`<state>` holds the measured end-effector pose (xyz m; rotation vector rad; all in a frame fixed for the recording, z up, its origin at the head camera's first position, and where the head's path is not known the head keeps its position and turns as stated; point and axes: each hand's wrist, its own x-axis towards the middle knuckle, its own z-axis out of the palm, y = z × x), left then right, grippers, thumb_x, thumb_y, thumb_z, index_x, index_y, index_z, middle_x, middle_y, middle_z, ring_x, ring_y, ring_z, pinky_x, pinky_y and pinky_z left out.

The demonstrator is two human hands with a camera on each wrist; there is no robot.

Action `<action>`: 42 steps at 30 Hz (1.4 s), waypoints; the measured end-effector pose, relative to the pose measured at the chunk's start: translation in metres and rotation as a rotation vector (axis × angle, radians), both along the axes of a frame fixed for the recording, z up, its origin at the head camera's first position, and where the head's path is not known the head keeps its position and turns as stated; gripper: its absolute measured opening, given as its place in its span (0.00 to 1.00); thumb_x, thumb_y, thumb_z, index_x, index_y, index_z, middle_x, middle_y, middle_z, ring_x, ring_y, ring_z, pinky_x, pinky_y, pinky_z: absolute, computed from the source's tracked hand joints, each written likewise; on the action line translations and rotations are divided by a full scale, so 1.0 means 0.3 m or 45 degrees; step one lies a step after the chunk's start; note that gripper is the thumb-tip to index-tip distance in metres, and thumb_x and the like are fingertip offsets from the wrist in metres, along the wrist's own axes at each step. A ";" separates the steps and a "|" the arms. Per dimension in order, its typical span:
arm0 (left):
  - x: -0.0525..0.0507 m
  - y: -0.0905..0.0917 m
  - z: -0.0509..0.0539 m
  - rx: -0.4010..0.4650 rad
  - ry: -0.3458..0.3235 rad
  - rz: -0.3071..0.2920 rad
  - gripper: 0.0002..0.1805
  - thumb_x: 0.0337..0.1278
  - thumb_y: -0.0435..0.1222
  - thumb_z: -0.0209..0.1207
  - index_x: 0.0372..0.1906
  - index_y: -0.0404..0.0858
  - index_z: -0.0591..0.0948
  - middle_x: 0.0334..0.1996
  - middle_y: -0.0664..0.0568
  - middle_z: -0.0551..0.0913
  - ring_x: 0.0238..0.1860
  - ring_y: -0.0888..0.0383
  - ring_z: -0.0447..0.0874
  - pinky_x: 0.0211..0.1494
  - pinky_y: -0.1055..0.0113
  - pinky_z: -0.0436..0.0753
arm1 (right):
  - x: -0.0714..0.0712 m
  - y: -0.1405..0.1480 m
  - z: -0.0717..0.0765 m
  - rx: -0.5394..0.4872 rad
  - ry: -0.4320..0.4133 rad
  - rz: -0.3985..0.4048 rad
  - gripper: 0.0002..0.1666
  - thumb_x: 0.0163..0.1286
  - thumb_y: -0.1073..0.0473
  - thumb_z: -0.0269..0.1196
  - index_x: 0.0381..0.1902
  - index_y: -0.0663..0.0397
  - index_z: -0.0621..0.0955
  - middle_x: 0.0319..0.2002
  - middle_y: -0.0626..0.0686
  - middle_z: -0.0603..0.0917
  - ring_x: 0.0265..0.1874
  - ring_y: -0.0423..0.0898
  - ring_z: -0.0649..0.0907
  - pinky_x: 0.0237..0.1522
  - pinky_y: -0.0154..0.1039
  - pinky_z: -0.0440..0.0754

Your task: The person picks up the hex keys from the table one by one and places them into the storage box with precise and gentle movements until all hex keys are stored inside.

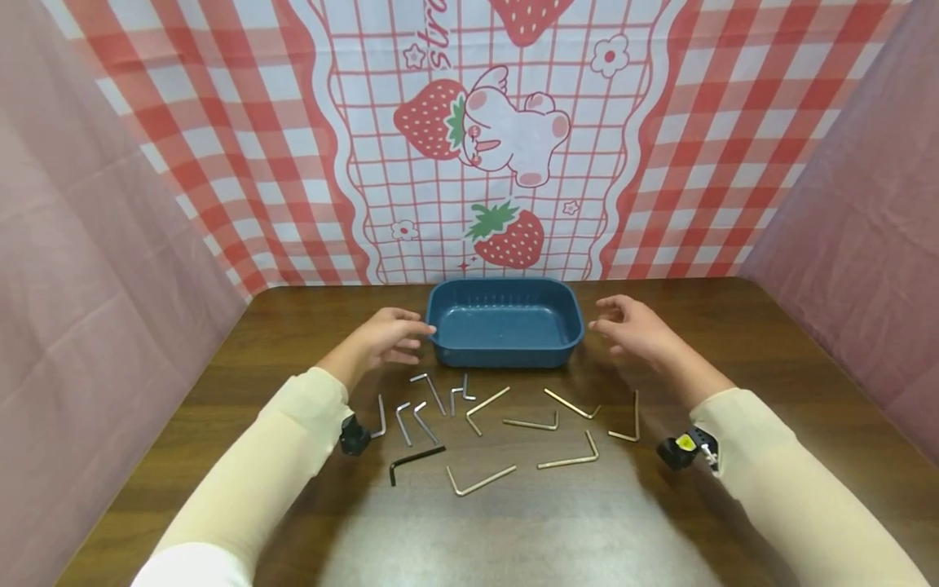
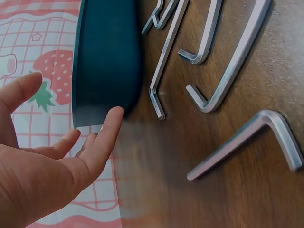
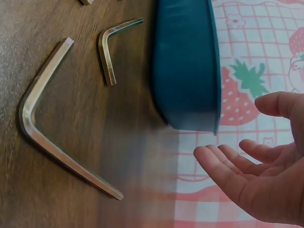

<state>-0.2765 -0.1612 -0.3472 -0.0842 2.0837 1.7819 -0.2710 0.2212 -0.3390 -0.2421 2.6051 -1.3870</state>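
Head view: A person's left hand (image 1: 389, 335) and right hand (image 1: 635, 329) flank a blue plastic tray (image 1: 506, 357) on a dark wooden table (image 1: 565, 530), the tray standing upright at the far side, close to a checked strawberry cloth (image 1: 506, 139). Both hands have their fingers relaxed and parted, pinching nothing. One left fingertip meets the tray's rim in the picture, though contact cannot be confirmed; the right hand is just beside the opposite end. On the near side lie silver hex keys (image 1: 435, 395), brass-coloured hex keys (image 1: 528, 425) and one black hex key (image 1: 418, 456). By its look the tray is light for its size, a stiff shell that may flex a little if squeezed

Left wrist view: Loosely spread fingers reach toward the tray's short end, one fingertip overlapping its lower corner from this angle; touch or gap, it is hard to tell. The wall appears smooth and could slide under a flat push, so the rim at this end seems the surer hold. Silver keys, rigid by their look, lie alongside

Right wrist view: Fingers stand apart and uncurled, palm partly in sight, with a small gap to the tray's other end. Matched holds on both short ends would likely keep it level; breakage appears a slight risk, slipping a greater one
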 end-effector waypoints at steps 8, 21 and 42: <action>0.037 -0.017 0.003 -0.039 0.037 -0.031 0.38 0.60 0.32 0.60 0.71 0.25 0.57 0.64 0.32 0.65 0.65 0.36 0.66 0.58 0.46 0.77 | 0.061 0.010 0.035 0.308 0.314 0.027 0.24 0.68 0.59 0.61 0.56 0.69 0.73 0.47 0.66 0.80 0.43 0.57 0.80 0.41 0.48 0.82; 0.094 -0.055 0.010 -0.239 0.213 -0.071 0.33 0.57 0.31 0.62 0.65 0.23 0.65 0.61 0.29 0.67 0.57 0.38 0.74 0.56 0.48 0.79 | 0.145 0.035 0.023 0.486 0.578 0.282 0.13 0.61 0.64 0.67 0.43 0.64 0.80 0.40 0.58 0.82 0.38 0.54 0.83 0.39 0.50 0.82; 0.202 -0.106 -0.010 -0.752 0.788 -0.241 0.21 0.54 0.38 0.67 0.51 0.33 0.80 0.52 0.37 0.79 0.52 0.43 0.78 0.54 0.48 0.78 | 0.217 0.054 -0.012 0.591 0.759 0.512 0.14 0.57 0.67 0.70 0.41 0.60 0.81 0.40 0.54 0.81 0.38 0.50 0.81 0.39 0.46 0.82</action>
